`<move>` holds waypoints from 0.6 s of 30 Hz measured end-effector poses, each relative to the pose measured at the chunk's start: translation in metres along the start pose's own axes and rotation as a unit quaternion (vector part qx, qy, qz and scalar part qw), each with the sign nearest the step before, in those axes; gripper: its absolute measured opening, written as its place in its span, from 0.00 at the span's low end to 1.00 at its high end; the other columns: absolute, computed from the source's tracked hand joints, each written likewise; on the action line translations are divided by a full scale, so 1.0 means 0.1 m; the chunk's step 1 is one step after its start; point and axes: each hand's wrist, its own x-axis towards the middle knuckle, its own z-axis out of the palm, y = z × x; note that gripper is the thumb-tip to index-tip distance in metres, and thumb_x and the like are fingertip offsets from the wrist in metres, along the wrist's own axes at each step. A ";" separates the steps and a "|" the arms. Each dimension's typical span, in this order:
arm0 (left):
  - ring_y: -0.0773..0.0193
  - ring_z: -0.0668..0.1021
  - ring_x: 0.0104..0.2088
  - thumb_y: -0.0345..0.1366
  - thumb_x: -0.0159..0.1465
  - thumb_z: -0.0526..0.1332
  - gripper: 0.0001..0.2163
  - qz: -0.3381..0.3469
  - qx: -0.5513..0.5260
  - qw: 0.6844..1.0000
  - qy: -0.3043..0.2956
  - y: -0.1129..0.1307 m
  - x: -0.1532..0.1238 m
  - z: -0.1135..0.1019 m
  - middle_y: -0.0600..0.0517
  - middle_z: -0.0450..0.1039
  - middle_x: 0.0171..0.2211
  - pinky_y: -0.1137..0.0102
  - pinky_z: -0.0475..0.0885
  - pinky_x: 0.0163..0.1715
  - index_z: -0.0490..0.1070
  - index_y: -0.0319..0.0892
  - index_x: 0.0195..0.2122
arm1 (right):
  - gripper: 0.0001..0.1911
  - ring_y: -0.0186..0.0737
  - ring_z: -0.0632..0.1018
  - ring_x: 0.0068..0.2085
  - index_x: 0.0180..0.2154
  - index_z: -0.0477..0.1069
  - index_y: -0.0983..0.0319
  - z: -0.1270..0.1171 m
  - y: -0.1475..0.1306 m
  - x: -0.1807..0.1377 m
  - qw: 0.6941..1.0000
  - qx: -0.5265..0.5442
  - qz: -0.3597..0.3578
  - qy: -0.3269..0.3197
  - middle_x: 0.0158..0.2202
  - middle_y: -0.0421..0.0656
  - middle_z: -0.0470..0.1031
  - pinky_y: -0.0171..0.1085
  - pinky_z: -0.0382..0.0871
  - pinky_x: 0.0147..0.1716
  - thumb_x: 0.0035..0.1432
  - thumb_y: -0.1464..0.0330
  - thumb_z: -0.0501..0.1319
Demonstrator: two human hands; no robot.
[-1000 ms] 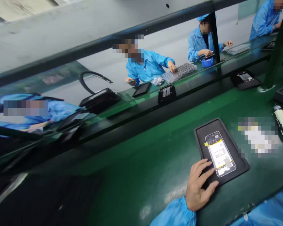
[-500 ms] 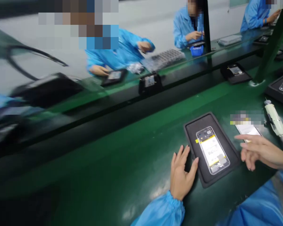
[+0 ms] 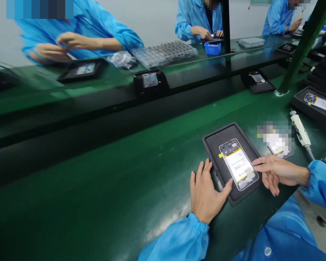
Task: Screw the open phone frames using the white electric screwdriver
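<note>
An opened phone [image 3: 239,165], its battery showing and a yellow tab at its left side, lies face down in a black foam tray [image 3: 219,139]. My left hand [image 3: 208,194] is spread at the tray's left edge, thumb over the rim beside the phone's lower left side. From the right, my right hand [image 3: 279,174] reaches over the tray, its index finger and thumb stretched to the phone's right edge and the other fingers loosely curled. Neither hand grips anything. Just beyond the right hand a second opened phone [image 3: 281,151] lies on the green bench, partly blurred out.
An electric screwdriver [image 3: 300,129] lies at the right. Behind it sits another phone tray [image 3: 296,98]. More trays stand along the black ledge [image 3: 195,81]. Across it, co-workers in blue work near a clear compartment tray [image 3: 165,54] and a blue bin [image 3: 212,48]. A green post [image 3: 304,47] rises at the right.
My right hand has come in from above the tray's right side to the phone's right edge. My left thumb has moved closer to the phone. The view has shifted.
</note>
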 end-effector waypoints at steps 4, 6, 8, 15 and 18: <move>0.40 0.61 0.63 0.51 0.59 0.58 0.32 -0.004 0.000 1.000 0.011 0.01 0.00 0.00 0.34 0.63 0.60 0.40 0.56 0.60 0.55 0.36 0.59 | 0.17 0.35 0.69 0.13 0.41 0.61 0.63 0.00 0.03 0.08 0.999 -0.025 -0.021 0.018 0.16 0.37 0.69 0.26 0.58 0.08 0.56 0.61 0.63; 0.41 0.61 0.63 0.50 0.59 0.58 0.32 0.002 -0.002 1.000 0.011 0.00 0.00 0.01 0.35 0.63 0.60 0.41 0.56 0.60 0.55 0.36 0.59 | 0.20 0.32 0.64 0.11 0.37 0.61 0.61 0.03 0.04 0.12 0.998 -0.049 -0.024 0.044 0.14 0.33 0.65 0.25 0.53 0.07 0.51 0.58 0.67; 0.41 0.62 0.63 0.50 0.59 0.57 0.31 0.011 0.004 1.000 0.014 -0.02 -0.01 0.02 0.35 0.63 0.60 0.41 0.57 0.60 0.55 0.36 0.60 | 0.21 0.29 0.59 0.10 0.33 0.62 0.61 0.10 0.06 0.17 0.993 -0.089 -0.028 0.066 0.11 0.29 0.60 0.25 0.47 0.07 0.48 0.57 0.69; 0.39 0.63 0.62 0.52 0.63 0.51 0.33 0.033 0.046 0.998 0.034 -0.10 0.02 0.08 0.31 0.63 0.59 0.39 0.59 0.58 0.55 0.30 0.61 | 0.17 0.27 0.61 0.18 0.17 0.60 0.64 0.49 0.09 0.30 0.908 -0.309 -0.222 0.176 0.13 0.34 0.59 0.28 0.49 0.17 0.51 0.69 0.63; 0.39 0.63 0.62 0.51 0.64 0.50 0.33 0.046 0.057 0.997 0.026 -0.13 0.01 0.09 0.32 0.63 0.59 0.39 0.60 0.57 0.54 0.30 0.62 | 0.13 0.33 0.66 0.21 0.18 0.63 0.64 0.54 0.00 0.18 0.783 -0.483 -0.281 0.273 0.18 0.39 0.66 0.32 0.52 0.20 0.51 0.69 0.59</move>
